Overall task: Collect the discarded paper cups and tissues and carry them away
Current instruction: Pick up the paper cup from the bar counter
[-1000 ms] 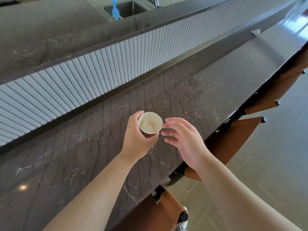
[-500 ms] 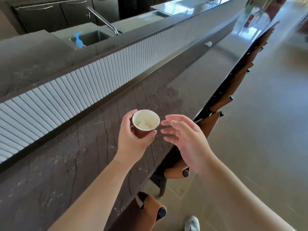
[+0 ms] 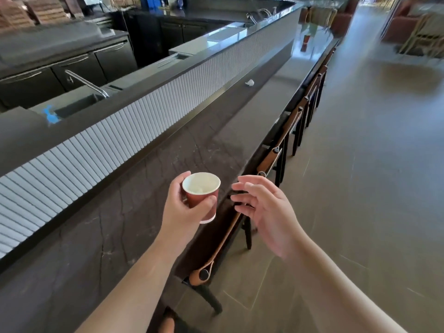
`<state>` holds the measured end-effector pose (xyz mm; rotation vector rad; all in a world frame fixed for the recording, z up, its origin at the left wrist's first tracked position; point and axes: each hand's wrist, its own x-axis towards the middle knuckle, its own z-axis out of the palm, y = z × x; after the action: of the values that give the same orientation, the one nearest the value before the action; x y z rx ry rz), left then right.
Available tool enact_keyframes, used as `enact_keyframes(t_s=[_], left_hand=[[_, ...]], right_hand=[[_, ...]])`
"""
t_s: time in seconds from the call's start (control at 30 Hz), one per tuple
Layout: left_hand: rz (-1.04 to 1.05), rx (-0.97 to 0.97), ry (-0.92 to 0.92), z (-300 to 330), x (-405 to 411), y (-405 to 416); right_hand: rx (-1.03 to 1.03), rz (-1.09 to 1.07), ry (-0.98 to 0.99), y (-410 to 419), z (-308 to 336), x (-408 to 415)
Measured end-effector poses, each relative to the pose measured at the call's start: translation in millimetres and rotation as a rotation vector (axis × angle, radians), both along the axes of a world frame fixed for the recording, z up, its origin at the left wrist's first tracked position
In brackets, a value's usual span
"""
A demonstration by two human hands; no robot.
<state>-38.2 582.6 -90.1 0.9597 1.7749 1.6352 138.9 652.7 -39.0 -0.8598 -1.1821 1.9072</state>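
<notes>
My left hand (image 3: 183, 209) grips a red paper cup (image 3: 202, 195) with a white inside, held upright above the near edge of the dark marble bar counter (image 3: 125, 219). A pale scrap lies in the cup's bottom. My right hand (image 3: 266, 210) hovers open just right of the cup, fingers spread and relaxed, touching nothing. Farther along the counter lies a crumpled white tissue (image 3: 250, 82) against the raised ledge. Another red paper cup (image 3: 306, 39) stands far off on the counter's glossy end.
Bar stools with tan leather backs (image 3: 276, 155) line the counter's right edge. A ribbed white panel (image 3: 134, 121) backs the counter; a sink with a tap (image 3: 81, 102) lies behind it. Open tiled floor (image 3: 372, 164) stretches to the right.
My view has swung up and along the counter, bringing the far tissue and the distant cup into sight. Both hands keep their pose, the left still holding the cup.
</notes>
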Motion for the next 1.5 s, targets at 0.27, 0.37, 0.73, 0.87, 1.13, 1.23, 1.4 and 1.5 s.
enact_keyframes(t_s=[0.27,0.37,0.73,0.87,1.13,1.23,1.4,1.5], left_hand=[[-0.091,0.021,-0.012,22.8,119.5,98.1],[-0.121,0.034,-0.009,28.4,155.2,125.9],[-0.262,0.070,-0.071,32.6,206.5,219.2],[-0.278,0.070,-0.098,20.0,206.1,260.9],[-0.290,0.079,-0.188,-5.2,182.4,376.2],[-0.290,0.116,-0.183,0.3,164.5,428.1],[-0.348,0.160,-0.201,20.9,136.7,508.3],[-0.349,0.194,-0.237,22.8,128.2,542.2]], right_hand=[[-0.018,-0.086,0.062,90.6,8.2,119.9],[-0.018,-0.124,0.083,117.8,11.8,159.0],[-0.009,-0.238,0.077,184.9,11.2,236.0],[-0.027,-0.246,0.051,220.4,2.5,236.7],[-0.019,-0.268,-0.042,331.9,-6.6,205.4],[0.000,-0.271,-0.071,383.0,3.1,186.7],[0.043,-0.301,-0.050,452.4,17.5,164.1],[0.035,-0.314,-0.063,484.1,18.5,154.5]])
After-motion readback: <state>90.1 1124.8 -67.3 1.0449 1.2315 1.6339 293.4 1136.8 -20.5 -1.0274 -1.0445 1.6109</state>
